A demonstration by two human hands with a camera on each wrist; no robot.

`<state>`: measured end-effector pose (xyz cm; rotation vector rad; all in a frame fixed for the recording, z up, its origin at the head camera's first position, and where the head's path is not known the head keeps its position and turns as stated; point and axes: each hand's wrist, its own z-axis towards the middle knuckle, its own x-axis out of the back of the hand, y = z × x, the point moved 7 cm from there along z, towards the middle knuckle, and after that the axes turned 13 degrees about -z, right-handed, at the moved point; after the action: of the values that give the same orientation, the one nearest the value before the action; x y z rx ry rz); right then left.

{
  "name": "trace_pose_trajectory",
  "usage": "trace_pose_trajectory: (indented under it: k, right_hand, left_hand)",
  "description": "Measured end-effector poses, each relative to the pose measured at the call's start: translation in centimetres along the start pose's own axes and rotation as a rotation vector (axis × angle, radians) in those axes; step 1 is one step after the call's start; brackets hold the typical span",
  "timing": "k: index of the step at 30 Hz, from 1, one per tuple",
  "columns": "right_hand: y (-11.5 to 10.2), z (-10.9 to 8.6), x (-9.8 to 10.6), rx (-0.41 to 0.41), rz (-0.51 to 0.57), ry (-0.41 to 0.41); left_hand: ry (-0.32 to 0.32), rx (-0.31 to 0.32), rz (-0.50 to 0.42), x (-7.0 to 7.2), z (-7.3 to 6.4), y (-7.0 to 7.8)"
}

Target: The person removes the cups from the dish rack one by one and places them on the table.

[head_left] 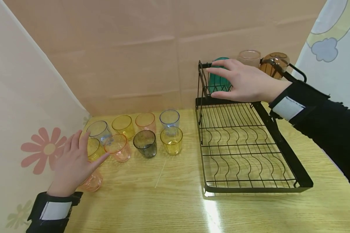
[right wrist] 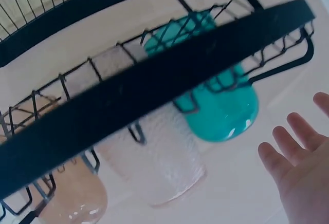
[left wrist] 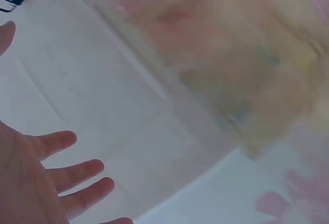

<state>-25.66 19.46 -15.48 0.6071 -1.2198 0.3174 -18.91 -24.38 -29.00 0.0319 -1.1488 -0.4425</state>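
My right hand (head_left: 245, 81) hovers by the upper tier of a black dish rack, fingers spread with nothing in them. A teal glass (right wrist: 223, 111) stands upside down in that tier; the right wrist view shows a gap between it and my right hand (right wrist: 303, 167). Beside it are a clear pinkish glass (right wrist: 164, 157) and an amber glass (right wrist: 77, 193), also inverted. My left hand (head_left: 74, 161), empty with fingers extended, is above the left end of the table glasses. Partly behind it are a pink glass (head_left: 94, 182) and a yellow glass (head_left: 94, 149).
More glasses stand upright on the table: an orange-rimmed one (head_left: 119, 150), a grey one (head_left: 145, 145), a yellow one (head_left: 172, 142), and several behind them. The rack's lower tier (head_left: 248, 189) holds wavy wire slots. A beige sheet (head_left: 119, 58) hangs at the back.
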Motion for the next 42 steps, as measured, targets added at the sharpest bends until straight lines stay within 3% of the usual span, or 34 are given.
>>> trace_pose_trajectory:
  k: [4, 8, 16, 26, 33, 42]
  right_hand:
    - [1.3, 0.7, 0.0, -0.045, 0.001, -0.027]
    - [2.6, 1.5, 0.2, -0.081, -0.003, -0.069]
    - [4.7, 3.0, 0.0, -0.175, -0.005, -0.170]
    - [5.4, 4.7, -1.8, -0.238, 0.040, -0.234]
    - [6.2, 4.9, -3.7, -0.287, 0.024, -0.279]
    - [6.6, 5.1, -4.0, -0.327, -0.039, -0.217]
  left_hand:
    - [-0.004, -0.050, -0.019, 0.0, 1.4, 2.0]
    - [0.035, -0.134, -0.029, 0.0, 2.8, 4.2]
    - [0.076, -0.227, -0.050, -0.4, 5.7, 8.9]
    - [0.113, -0.329, -0.138, -1.7, 7.4, 14.4]
    - [0.047, -0.362, -0.153, -3.5, 8.0, 17.9]
    - [-0.036, -0.374, -0.170, -6.3, 8.6, 21.2]
